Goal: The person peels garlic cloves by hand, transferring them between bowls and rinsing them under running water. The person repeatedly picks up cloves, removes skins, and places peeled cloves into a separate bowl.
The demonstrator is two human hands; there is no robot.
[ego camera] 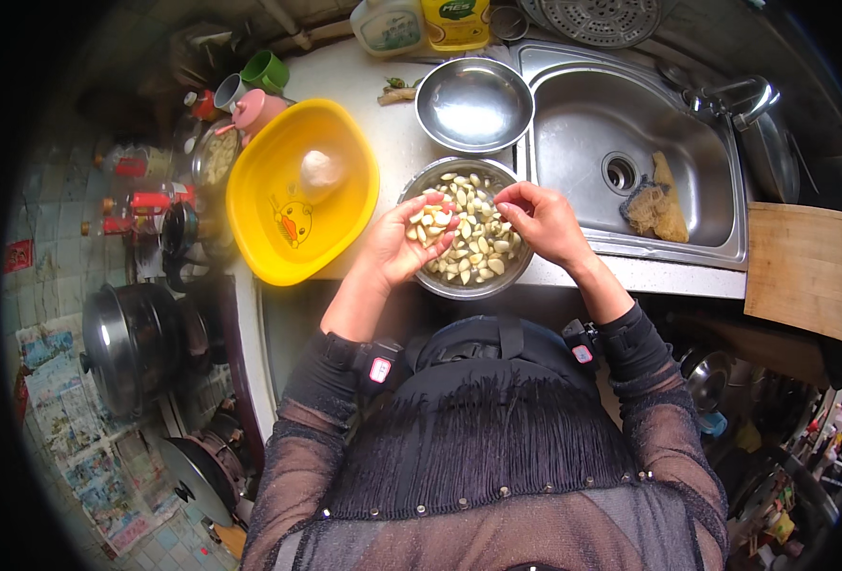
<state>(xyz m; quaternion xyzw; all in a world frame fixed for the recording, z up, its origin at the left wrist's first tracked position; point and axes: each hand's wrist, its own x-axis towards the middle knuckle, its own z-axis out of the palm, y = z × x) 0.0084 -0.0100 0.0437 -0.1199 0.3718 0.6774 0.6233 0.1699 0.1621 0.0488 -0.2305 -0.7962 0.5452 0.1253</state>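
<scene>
A steel bowl at the counter's front edge holds many peeled garlic cloves. Over its left side my left hand is cupped, palm up, around several cloves. My right hand hovers at the bowl's right side with thumb and forefinger close together; whether a clove sits between them, I cannot tell. Just behind stands a second steel bowl with nothing visible in it. To the left lies a yellow plastic basin with a printed duck face and a whitish, blurred lump inside.
At the right is a steel sink with a faucet and a mesh scrubber. A wooden cutting board juts out beyond it. Detergent bottles stand at the back. Cups and bottles crowd the left, above a lidded pot.
</scene>
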